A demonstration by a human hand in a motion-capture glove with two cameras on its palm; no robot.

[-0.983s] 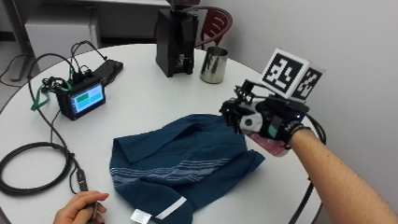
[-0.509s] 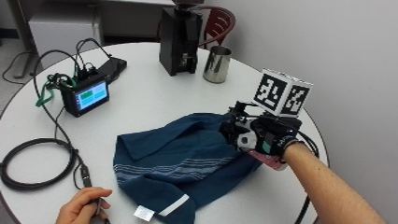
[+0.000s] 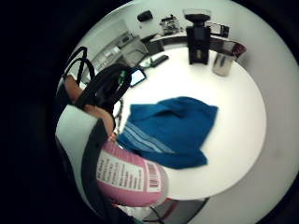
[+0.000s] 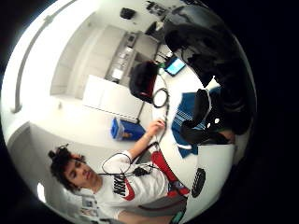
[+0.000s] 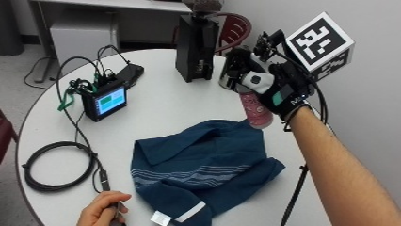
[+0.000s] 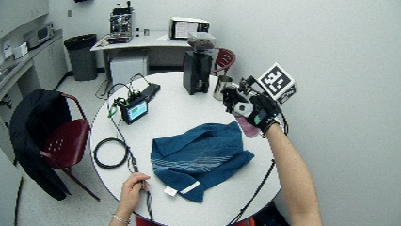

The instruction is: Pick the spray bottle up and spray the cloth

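Observation:
My gloved right hand (image 5: 276, 87) grips a pink spray bottle (image 5: 257, 110) and holds it in the air above the far right corner of the blue cloth (image 5: 204, 162). The bottle's black and white head (image 5: 241, 73) points toward the table's middle. The cloth (image 6: 197, 155) lies crumpled on the round white table (image 5: 160, 103), with pale stripes and a white tag near the front. In the little finger side palm view the pink bottle (image 3: 133, 175) with its barcode label fills the space beside the palm, and the cloth (image 3: 170, 128) lies beyond it.
A black grinder (image 5: 196, 44) and a steel cup (image 6: 223, 87) stand at the table's back. A small device with a lit screen (image 5: 106, 101) and a coiled black cable (image 5: 56, 165) lie on the left. The person's bare left hand (image 5: 103, 212) rests at the front edge.
The right hand has lifted the spray bottle from low beside the cloth's right edge to higher above the table. The outside camera has also shifted.

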